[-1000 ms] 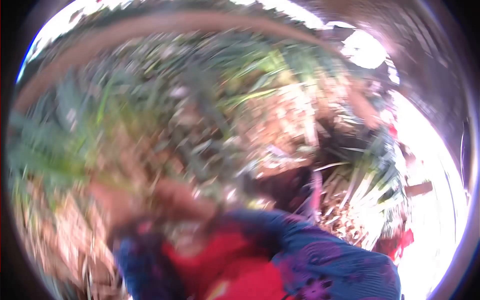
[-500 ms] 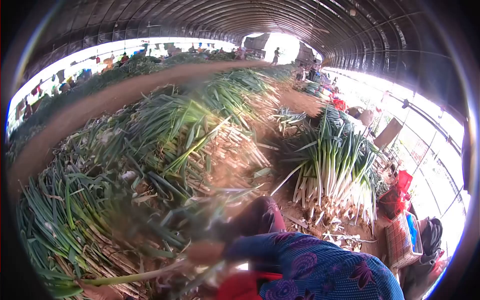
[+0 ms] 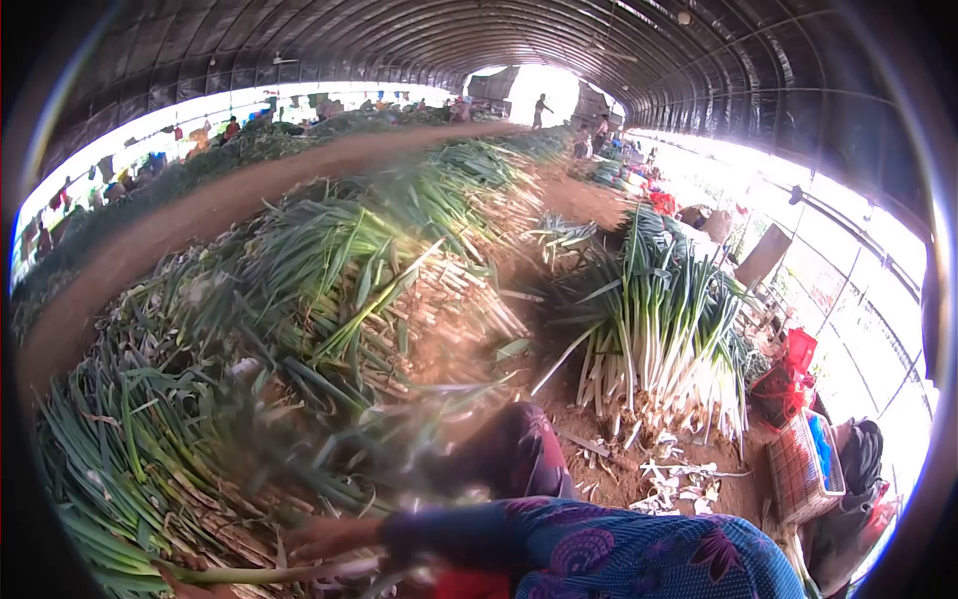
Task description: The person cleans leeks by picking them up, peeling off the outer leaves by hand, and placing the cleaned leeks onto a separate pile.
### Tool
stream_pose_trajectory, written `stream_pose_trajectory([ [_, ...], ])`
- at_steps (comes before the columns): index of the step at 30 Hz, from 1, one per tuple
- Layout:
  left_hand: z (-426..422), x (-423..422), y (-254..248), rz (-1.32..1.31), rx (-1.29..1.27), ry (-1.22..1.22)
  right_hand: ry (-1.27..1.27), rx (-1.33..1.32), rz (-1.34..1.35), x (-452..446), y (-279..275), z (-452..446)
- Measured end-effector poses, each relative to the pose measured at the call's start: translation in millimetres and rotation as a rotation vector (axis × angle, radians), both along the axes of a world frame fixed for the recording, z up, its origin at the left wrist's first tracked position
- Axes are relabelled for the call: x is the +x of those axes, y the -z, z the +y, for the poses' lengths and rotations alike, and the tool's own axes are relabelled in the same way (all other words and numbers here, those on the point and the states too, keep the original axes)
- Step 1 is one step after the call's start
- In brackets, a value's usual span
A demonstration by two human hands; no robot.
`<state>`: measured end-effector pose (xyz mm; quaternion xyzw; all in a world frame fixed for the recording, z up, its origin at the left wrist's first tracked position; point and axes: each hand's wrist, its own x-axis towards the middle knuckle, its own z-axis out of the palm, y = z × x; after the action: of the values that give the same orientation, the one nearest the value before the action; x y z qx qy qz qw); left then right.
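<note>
At the lower left, my left hand (image 3: pixel 195 587) is closed around a long green onion (image 3: pixel 264 575), its pale stalk pointing right. The frame's bottom edge hides part of this hand. My right hand (image 3: pixel 331 536), in a blue patterned sleeve, reaches left just above the stalk. Its fingers look stretched out, though somewhat blurred, and I cannot tell whether they touch the stalk. Beside both hands lies a pile of untrimmed green onions (image 3: pixel 150 449) with soil-brown stalks. To the right, a bundle of cleaned green onions (image 3: pixel 649 339) stands with white stalks down and leaves up.
More green onions (image 3: pixel 329 270) lie heaped ahead, alongside a dirt path (image 3: pixel 180 215). Peeled scraps (image 3: pixel 684 489) litter the ground near my knee. At right stand a plastic basket (image 3: pixel 798 469) and a red bag (image 3: pixel 793 374). People are far off under the arched roof.
My right hand has moved left, towards my left hand and the stalk. The left hand stays at the lower left with the green onion. The view has shifted slightly.
</note>
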<state>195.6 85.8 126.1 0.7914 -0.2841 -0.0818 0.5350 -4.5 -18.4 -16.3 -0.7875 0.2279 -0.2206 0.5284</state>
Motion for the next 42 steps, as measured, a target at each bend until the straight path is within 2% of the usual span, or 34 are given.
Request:
stream_pose_trajectory([
  [1,-4.0,-7.2,-2.9,0.189,-0.114,0.099,-0.058,0.107,-0.012,11.3,-11.9,10.9],
  [3,-10.6,1.4,10.1,-0.261,-0.087,0.119,-0.175,0.322,-0.033,24.5,-34.1,30.1],
  [5,-15.5,9.6,22.7,-0.707,-0.060,0.139,-0.114,0.582,-0.120,9.8,-54.5,50.6],
  [6,-16.6,7.5,20.9,-0.621,-0.075,0.190,-0.084,0.712,-0.163,3.3,-59.4,55.5],
  [8,-16.3,2.2,14.8,-0.448,-0.101,0.286,-0.082,0.542,-0.096,-8.5,-41.7,46.5],
  [10,-17.3,12.7,34.0,-0.448,-0.092,0.261,-0.153,0.410,-0.075,-21.1,-35.1,35.8],
  [11,-23.4,20.5,43.6,-0.449,-0.089,0.247,-0.111,0.390,0.013,-27.3,-39.3,36.2],
  [13,-54.5,49.0,65.1,0.485,-0.572,0.426,-0.040,0.356,0.186,-45.5,-81.1,47.2],
  [14,-49.5,51.6,70.6,0.783,-0.705,0.539,-0.060,0.410,-0.065,-57.1,-45.2,43.7],
  [15,-42.4,47.8,66.3,1.098,-0.814,0.606,-0.032,0.169,-0.114,-59.1,-43.6,36.8],
  [16,-42.1,57.5,61.8,1.231,-0.828,0.716,-0.088,0.190,0.254,-79.6,-34.6,26.7],
  [17,-34.4,8.8,10.0,1.271,-0.838,0.190,-0.126,-0.276,0.531,-94.0,-15.0,14.6],
  [18,-31.3,9.7,14.0,1.151,-0.839,0.269,-0.118,-0.373,0.341,-123.4,8.5,7.8],
  [19,-33.8,18.7,24.5,1.171,-0.905,0.316,-0.176,-0.381,0.620,-144.9,30.4,-5.4],
  [20,-30.1,8.9,10.4,1.171,-0.861,0.309,-0.274,-0.411,0.902,-161.7,30.8,-15.9],
  [21,-28.9,13.3,17.9,1.224,-0.870,0.390,-0.284,-0.292,0.967,-162.3,6.0,-19.8],
  [22,-28.9,19.1,24.3,1.255,-0.915,0.617,-0.216,-0.239,1.005,-150.7,3.2,-20.8],
  [24,-33.1,13.6,24.8,1.078,-0.929,0.563,-0.189,-0.227,0.842,-108.0,-26.9,-15.7],
  [25,-31.1,10.9,24.8,1.076,-0.924,0.611,-0.149,-0.224,0.771,-92.9,-38.5,-12.8],
  [27,-32.1,4.6,22.1,1.078,-0.913,0.731,-0.120,-0.120,0.232,-62.2,-41.8,2.1],
  [30,-32.3,-0.5,21.6,1.089,-0.908,0.778,-0.191,0.138,0.100,-18.5,-69.9,21.7],
  [33,-28.4,-1.9,19.2,1.067,-0.862,0.792,-0.222,0.129,0.152,-5.3,-77.9,32.2],
  [36,-25.8,0.8,20.0,1.081,-0.846,0.864,-0.270,0.260,0.101,-6.8,-71.4,32.7],
  [40,-25.7,2.9,20.5,1.114,-0.851,1.003,-0.271,0.224,0.181,-5.3,-60.8,29.2],
  [42,-24.9,2.4,20.6,1.125,-0.870,1.071,-0.343,-0.288,0.575,-5.2,-48.9,25.5],
])
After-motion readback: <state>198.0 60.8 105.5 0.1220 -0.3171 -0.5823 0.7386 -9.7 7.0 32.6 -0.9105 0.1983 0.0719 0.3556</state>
